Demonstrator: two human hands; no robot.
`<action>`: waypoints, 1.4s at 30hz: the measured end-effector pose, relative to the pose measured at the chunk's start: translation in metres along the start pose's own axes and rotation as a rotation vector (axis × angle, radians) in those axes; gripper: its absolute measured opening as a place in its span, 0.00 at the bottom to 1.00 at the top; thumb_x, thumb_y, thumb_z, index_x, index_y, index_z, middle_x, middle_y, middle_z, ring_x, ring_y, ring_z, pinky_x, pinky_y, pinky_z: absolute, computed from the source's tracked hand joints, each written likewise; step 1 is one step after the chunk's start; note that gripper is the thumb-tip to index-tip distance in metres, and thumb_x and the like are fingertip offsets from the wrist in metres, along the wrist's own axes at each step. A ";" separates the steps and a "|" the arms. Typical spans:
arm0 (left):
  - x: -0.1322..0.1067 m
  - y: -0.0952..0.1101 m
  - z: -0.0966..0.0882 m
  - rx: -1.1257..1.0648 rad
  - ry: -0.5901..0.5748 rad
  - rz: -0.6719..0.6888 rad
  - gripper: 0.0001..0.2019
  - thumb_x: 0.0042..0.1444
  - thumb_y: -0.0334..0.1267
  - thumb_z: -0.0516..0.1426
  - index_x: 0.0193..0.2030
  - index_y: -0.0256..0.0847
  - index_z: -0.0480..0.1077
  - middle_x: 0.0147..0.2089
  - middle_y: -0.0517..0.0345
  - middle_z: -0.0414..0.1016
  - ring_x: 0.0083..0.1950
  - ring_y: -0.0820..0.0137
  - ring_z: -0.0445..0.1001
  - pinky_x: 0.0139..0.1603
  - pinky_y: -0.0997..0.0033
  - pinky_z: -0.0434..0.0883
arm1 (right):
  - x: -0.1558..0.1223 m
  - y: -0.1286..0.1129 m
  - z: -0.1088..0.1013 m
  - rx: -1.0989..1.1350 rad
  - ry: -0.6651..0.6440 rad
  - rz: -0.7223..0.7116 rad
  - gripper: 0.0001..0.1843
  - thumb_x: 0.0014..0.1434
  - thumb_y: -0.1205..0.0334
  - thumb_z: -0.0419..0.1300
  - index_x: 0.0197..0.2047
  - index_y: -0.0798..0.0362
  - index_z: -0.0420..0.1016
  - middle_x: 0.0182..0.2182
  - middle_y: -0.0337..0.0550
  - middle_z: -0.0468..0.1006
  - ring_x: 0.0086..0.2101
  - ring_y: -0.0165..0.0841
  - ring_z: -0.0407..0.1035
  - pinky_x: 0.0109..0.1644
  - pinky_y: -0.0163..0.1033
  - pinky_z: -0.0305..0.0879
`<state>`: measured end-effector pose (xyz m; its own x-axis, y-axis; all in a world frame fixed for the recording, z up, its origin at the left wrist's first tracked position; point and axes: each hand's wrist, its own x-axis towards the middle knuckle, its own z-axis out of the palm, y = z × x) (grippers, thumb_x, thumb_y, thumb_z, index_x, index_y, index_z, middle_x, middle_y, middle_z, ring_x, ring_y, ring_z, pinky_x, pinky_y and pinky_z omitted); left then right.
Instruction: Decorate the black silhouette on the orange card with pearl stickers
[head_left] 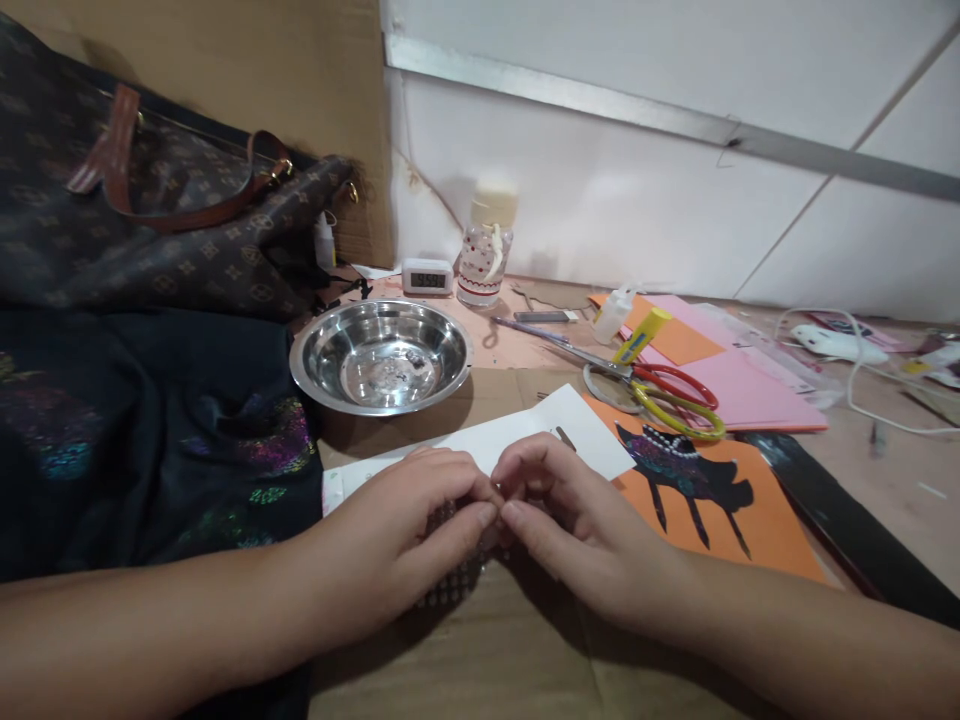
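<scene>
My left hand [397, 535] and my right hand [574, 515] meet at the table's middle, fingertips pinched together. Both are closed on a small sheet of studded mesh [454, 585], which shows beneath the left fingers. A white paper strip [555, 425] lies just behind the hands. To the right is an orange sheet [757, 535] with a dark beaded animal shape [686, 470] on it.
A steel bowl [381, 355] stands behind my left hand. Scissors [645, 385], a yellow glue stick [641, 337], pink sheets [739, 385], a bottle [486, 245] and a small clock [427, 277] lie further back. A brown handbag [150, 215] and dark cloth [142, 430] fill the left.
</scene>
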<state>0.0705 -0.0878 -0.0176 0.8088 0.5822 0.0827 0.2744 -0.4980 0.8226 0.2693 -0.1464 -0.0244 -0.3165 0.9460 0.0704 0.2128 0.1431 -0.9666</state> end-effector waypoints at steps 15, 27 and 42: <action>0.000 -0.002 -0.001 -0.149 0.047 -0.038 0.10 0.70 0.38 0.52 0.42 0.43 0.74 0.42 0.62 0.77 0.45 0.69 0.74 0.48 0.71 0.68 | 0.003 0.001 -0.011 -0.406 0.125 -0.262 0.07 0.67 0.70 0.57 0.45 0.48 0.72 0.35 0.38 0.81 0.34 0.29 0.75 0.39 0.32 0.71; 0.004 -0.002 -0.002 -0.189 0.071 -0.159 0.05 0.60 0.40 0.62 0.34 0.43 0.76 0.34 0.64 0.76 0.37 0.70 0.72 0.38 0.72 0.66 | 0.002 -0.002 -0.015 -0.641 0.128 -0.373 0.06 0.68 0.67 0.57 0.39 0.51 0.74 0.30 0.38 0.80 0.30 0.29 0.73 0.35 0.32 0.67; 0.007 -0.011 -0.019 0.202 0.051 -0.040 0.18 0.70 0.43 0.43 0.30 0.42 0.64 0.32 0.59 0.67 0.35 0.65 0.68 0.39 0.64 0.63 | 0.020 0.018 -0.028 -0.855 -0.016 -0.432 0.04 0.68 0.70 0.58 0.40 0.55 0.74 0.33 0.44 0.76 0.35 0.35 0.68 0.37 0.37 0.66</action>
<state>0.0635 -0.0663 -0.0156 0.7695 0.6329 0.0850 0.4080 -0.5897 0.6970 0.2928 -0.1170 -0.0339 -0.5368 0.7585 0.3695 0.6755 0.6488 -0.3504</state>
